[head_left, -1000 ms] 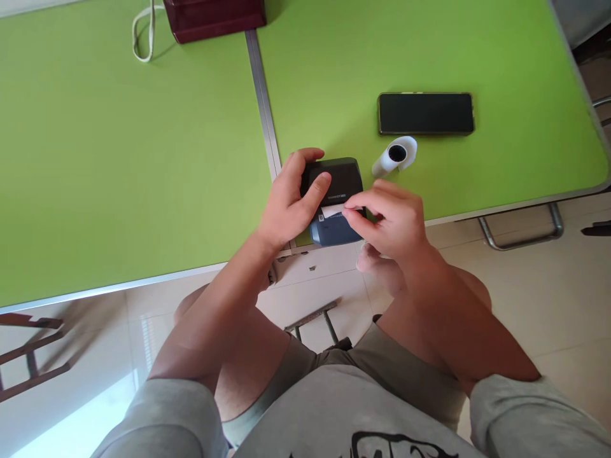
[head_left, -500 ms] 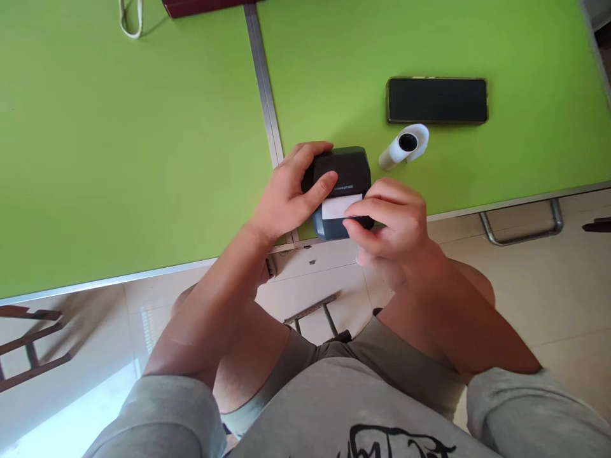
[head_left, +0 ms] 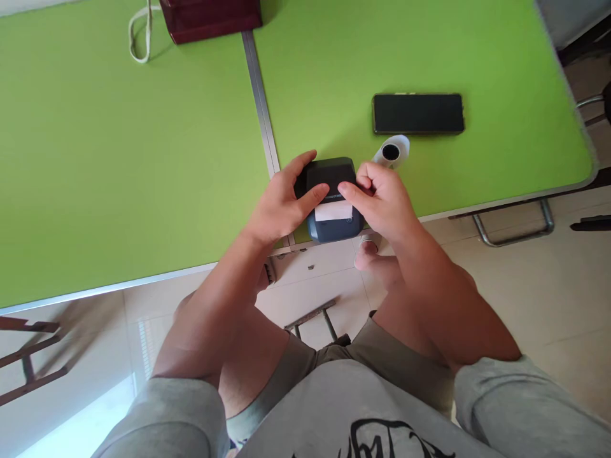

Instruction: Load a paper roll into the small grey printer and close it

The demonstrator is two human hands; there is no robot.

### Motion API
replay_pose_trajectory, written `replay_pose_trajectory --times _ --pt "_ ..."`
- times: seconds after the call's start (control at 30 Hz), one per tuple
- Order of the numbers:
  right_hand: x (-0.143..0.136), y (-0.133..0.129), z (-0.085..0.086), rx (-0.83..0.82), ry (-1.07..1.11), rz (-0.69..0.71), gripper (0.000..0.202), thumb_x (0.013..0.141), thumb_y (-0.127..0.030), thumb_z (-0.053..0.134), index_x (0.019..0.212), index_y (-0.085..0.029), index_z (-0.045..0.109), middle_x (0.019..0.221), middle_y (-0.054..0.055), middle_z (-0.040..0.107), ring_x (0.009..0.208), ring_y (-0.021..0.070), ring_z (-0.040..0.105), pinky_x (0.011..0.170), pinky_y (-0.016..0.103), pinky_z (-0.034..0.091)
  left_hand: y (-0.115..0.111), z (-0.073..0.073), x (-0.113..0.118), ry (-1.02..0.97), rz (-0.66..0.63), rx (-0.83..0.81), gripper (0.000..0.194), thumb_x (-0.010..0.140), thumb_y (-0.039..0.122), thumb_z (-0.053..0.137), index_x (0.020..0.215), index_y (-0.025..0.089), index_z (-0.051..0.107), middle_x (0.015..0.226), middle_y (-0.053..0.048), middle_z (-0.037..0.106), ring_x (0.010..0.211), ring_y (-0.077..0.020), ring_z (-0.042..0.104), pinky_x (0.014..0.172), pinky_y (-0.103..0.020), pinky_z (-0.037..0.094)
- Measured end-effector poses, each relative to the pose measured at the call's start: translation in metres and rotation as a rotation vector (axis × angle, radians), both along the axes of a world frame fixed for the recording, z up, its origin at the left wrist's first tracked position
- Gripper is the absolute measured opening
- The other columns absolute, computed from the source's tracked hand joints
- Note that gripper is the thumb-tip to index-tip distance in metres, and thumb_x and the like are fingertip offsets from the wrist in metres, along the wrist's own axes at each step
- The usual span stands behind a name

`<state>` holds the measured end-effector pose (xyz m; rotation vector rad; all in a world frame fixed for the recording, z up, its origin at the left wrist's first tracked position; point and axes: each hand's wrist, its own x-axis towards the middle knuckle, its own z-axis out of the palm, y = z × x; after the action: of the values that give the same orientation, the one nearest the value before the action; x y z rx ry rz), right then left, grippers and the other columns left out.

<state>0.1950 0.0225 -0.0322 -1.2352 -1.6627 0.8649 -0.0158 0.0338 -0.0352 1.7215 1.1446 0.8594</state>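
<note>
A small dark printer-like device sits at the near edge of the green table, with a strip of white paper sticking out across its front. My left hand grips its left side, thumb on the black lid. On the right side my right hand holds the same device, its thumb on the lid and its other fingers curled at the side. Just beyond my right hand stands a white paper roll with a dark core, partly hidden by that hand.
A black phone lies behind the roll. At the back are a dark red box and a white cord loop. A metal seam divides the green table. My legs are below the front edge.
My right hand has let go of the white paper and moved up onto the device's right side. My left hand keeps its hold. The view has shifted, showing more of the red box.
</note>
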Motion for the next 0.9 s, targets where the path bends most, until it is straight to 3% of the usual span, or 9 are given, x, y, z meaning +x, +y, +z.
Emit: replay_pose_trajectory --times 0.13,0.3,0.4,0.5,0.63,0.77,0.9 --pt "-0.002 -0.005 -0.001 -0.007 0.030 -0.058 0.042 0.088 -0.025 0.068 0.068 -0.024 0.031 0.060 -0.007 0.028 0.053 0.0086 0.026 0.048 0.026 0.022 -0.008 0.000 0.000 0.045 0.024 0.029 0.070 0.098 0.059 0.061 0.154 0.018 0.050 0.156 -0.016 0.058 0.142 -0.0320 0.058 0.121 -0.047 0.049" --pt "-0.002 -0.009 -0.008 -0.016 0.135 -0.084 0.054 0.101 -0.059 0.055 0.067 -0.024 0.033 0.060 -0.005 0.030 0.055 0.0108 0.031 0.051 0.029 0.026 -0.050 -0.003 -0.005 0.238 0.110 0.158 0.074 0.103 0.066 0.044 0.163 0.023 0.039 0.169 -0.015 0.042 0.158 -0.0312 0.040 0.127 -0.047 0.041" --pt "-0.003 -0.009 -0.007 -0.044 0.137 -0.081 0.060 0.099 -0.069 0.053 0.067 -0.023 0.032 0.061 -0.005 0.029 0.055 0.0104 0.031 0.052 0.029 0.026 -0.072 -0.008 -0.004 0.401 0.064 0.244 0.096 0.097 0.077 0.046 0.168 0.016 0.025 0.169 -0.023 0.039 0.155 -0.0387 0.043 0.123 -0.057 0.044" --pt "-0.003 -0.008 -0.006 -0.067 0.139 -0.072 0.060 0.099 -0.068 0.054 0.066 -0.023 0.033 0.060 -0.006 0.030 0.055 0.0099 0.031 0.052 0.028 0.025 -0.081 -0.015 -0.001 0.545 0.098 0.341 0.114 0.088 0.085 0.053 0.168 0.012 0.020 0.163 -0.027 0.045 0.148 -0.0434 0.050 0.116 -0.059 0.049" --pt "-0.001 -0.008 -0.005 -0.074 0.145 -0.062 0.055 0.101 -0.062 0.054 0.067 -0.023 0.035 0.060 -0.006 0.031 0.055 0.0098 0.032 0.051 0.027 0.026 -0.080 -0.021 0.000 0.587 0.144 0.445 0.106 0.089 0.081 0.056 0.167 0.017 0.026 0.157 -0.024 0.055 0.141 -0.0390 0.059 0.114 -0.053 0.053" --pt "-0.001 -0.009 -0.003 -0.082 0.118 -0.046 0.047 0.100 -0.047 0.059 0.067 -0.024 0.036 0.058 -0.006 0.031 0.052 0.0092 0.030 0.048 0.026 0.024 -0.076 -0.020 -0.004 0.544 0.159 0.421 0.101 0.086 0.082 0.061 0.164 0.022 0.035 0.155 -0.020 0.058 0.141 -0.0381 0.060 0.110 -0.053 0.055" --pt "0.000 -0.010 -0.004 -0.001 0.037 -0.061 0.038 0.087 -0.033 0.068 0.068 -0.024 0.036 0.055 -0.008 0.030 0.049 0.0079 0.028 0.047 0.026 0.023 -0.072 -0.019 -0.005 0.522 0.155 0.363 0.101 0.082 0.084 0.066 0.159 0.022 0.045 0.155 -0.020 0.058 0.137 -0.0406 0.062 0.106 -0.055 0.056"
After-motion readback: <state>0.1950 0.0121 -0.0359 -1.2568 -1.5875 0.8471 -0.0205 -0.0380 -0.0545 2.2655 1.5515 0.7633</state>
